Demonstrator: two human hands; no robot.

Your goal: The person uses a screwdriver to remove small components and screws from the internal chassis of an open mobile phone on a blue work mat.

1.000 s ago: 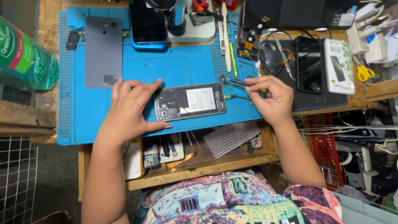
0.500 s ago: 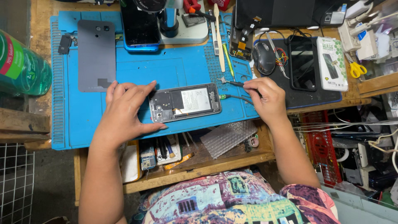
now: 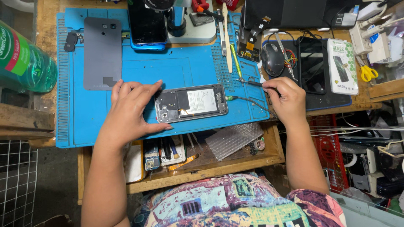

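Observation:
An opened phone (image 3: 191,102) lies back-up on the blue work mat (image 3: 181,67), its battery and inner parts showing. My left hand (image 3: 130,109) rests flat on the mat, thumb and fingers bracing the phone's left end. To the phone's right, my right hand (image 3: 286,98) pinches thin metal tweezers (image 3: 248,82) whose tips lie on the mat, apart from the phone. A thin probe with a green tip (image 3: 248,102) runs from under that hand toward the phone's right end. The grey back cover (image 3: 102,52) lies at the mat's upper left.
A green bottle (image 3: 23,61) lies at far left. A dark phone (image 3: 147,23) and a microscope base (image 3: 189,25) sit behind the mat. At right are a mouse (image 3: 272,54), a black tablet (image 3: 313,63), a white box (image 3: 343,65) and scissors (image 3: 368,73). An open drawer (image 3: 202,155) holds small tools.
My right hand has drawn away to the right of the phone with the tweezers. The left hand keeps bracing the phone. The view has shifted slightly.

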